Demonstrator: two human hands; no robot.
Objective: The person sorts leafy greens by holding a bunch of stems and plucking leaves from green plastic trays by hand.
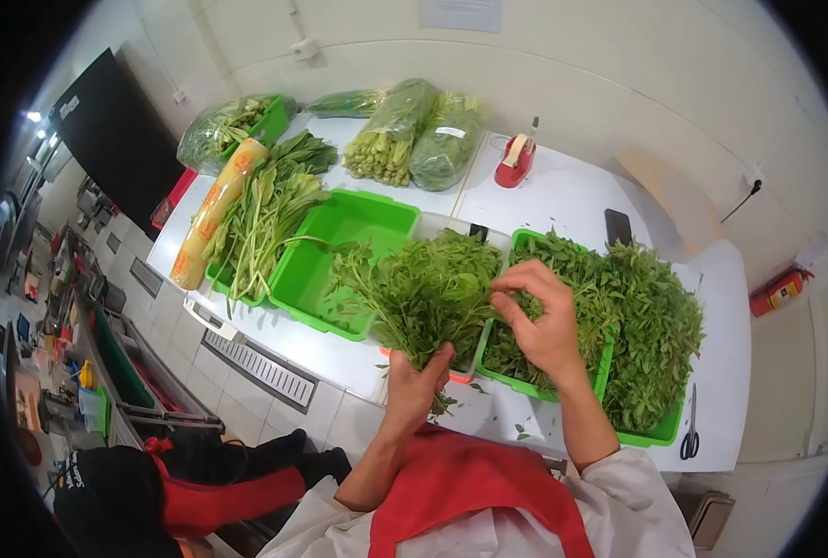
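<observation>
My left hand (416,386) is wrapped round the stems of a bunch of leafy green herbs (437,293), which fans out above the fist. At the right side of this bunch is my right hand (546,321), its fingers curled and the thumb and forefinger pinched near the leaves; anything between them is too small to make out. Partly hidden behind the bunch is a white tray (430,223). To its left stands a green tray (400,212) with a few loose leaves. Under my right hand, another green tray (609,365) holds picked leaves (563,260).
A heaped leafy pile (655,325) fills the far-right tray, beside scissors (691,432). A phone (618,226) and red tape dispenser (516,163) lie behind. Bagged greens (390,139), long-stemmed greens (279,209) and a wrapped roll (217,214) are left. A co-worker (144,498) is lower left.
</observation>
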